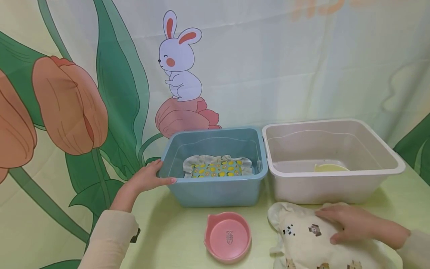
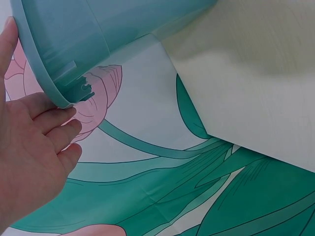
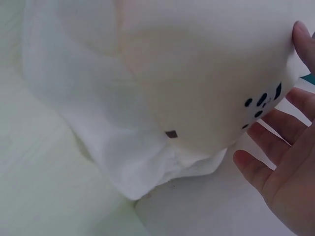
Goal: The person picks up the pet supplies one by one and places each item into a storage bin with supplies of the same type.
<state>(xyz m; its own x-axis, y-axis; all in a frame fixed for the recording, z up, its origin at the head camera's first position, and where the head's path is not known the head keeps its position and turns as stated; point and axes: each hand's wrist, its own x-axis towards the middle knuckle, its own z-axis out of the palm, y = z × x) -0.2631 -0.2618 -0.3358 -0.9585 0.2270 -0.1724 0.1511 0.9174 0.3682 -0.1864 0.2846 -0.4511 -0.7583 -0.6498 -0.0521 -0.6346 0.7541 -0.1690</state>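
Note:
My left hand is at the front left corner of a blue plastic tub, its thumb over the front rim and its fingers at the left side. In the left wrist view the tub's rim lies between thumb and fingers. Inside the tub is a small frilled pillow with a lemon print. My right hand rests with spread fingers on a cream frilled pillow printed with animal faces. The right wrist view shows the relaxed fingers against this pillow's printed side.
A pale beige tub stands right beside the blue one, with a yellow item partly hidden inside. A pink cat-eared dish with a fishbone mark sits in front on the table. Behind hangs a printed cloth.

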